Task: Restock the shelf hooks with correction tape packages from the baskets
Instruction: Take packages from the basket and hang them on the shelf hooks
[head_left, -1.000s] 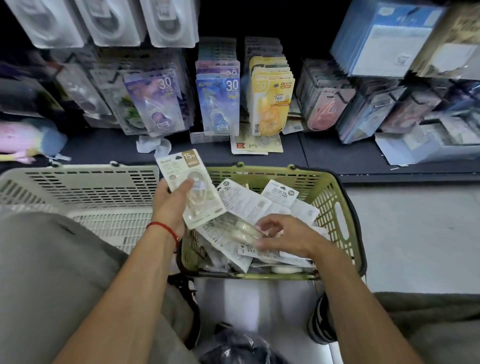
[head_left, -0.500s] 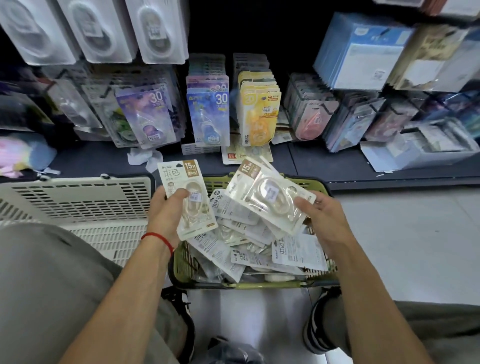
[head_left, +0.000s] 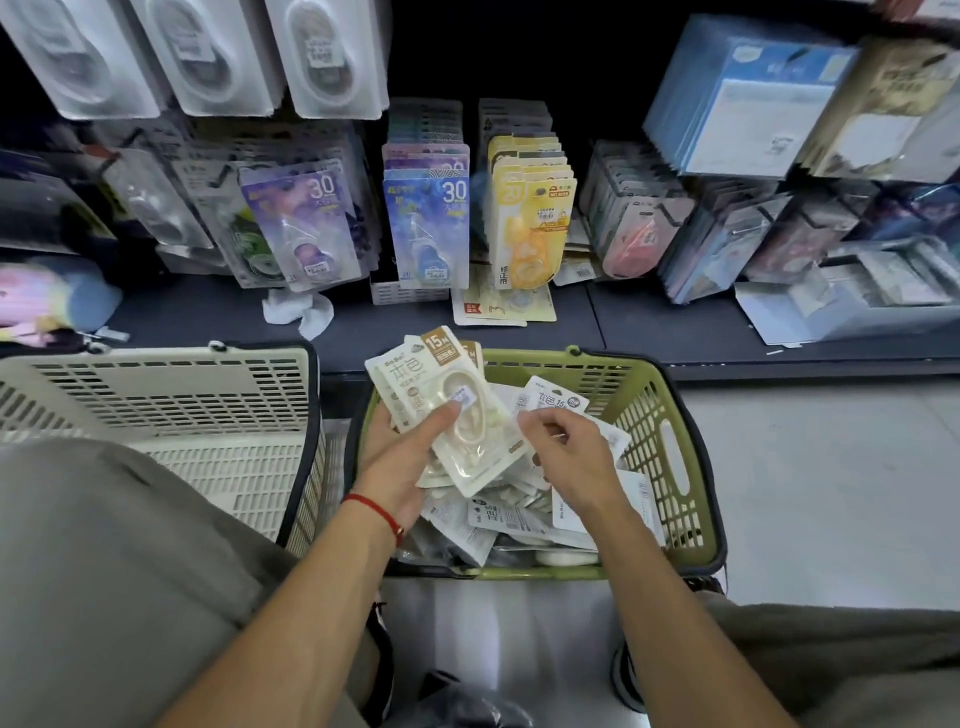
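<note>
The left hand (head_left: 402, 457) gripped stacked correction tape packages (head_left: 447, 410), long axis tilted, header toward the shelf; the right hand (head_left: 566, 457) hovered loosely curled, empty

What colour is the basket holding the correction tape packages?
Olive green basket, seen in the head view.

I'm looking into a stationery shop aisle. Behind the green slatted plastic shopping basket (head_left: 675, 452) hang rows of blister-carded correction tape packages (head_left: 426, 228) above a dark shelf ledge (head_left: 649, 322). Left of that basket sits a cream plastic shopping basket (head_left: 171, 395); right of it, pale tiled floor (head_left: 831, 483).
</note>
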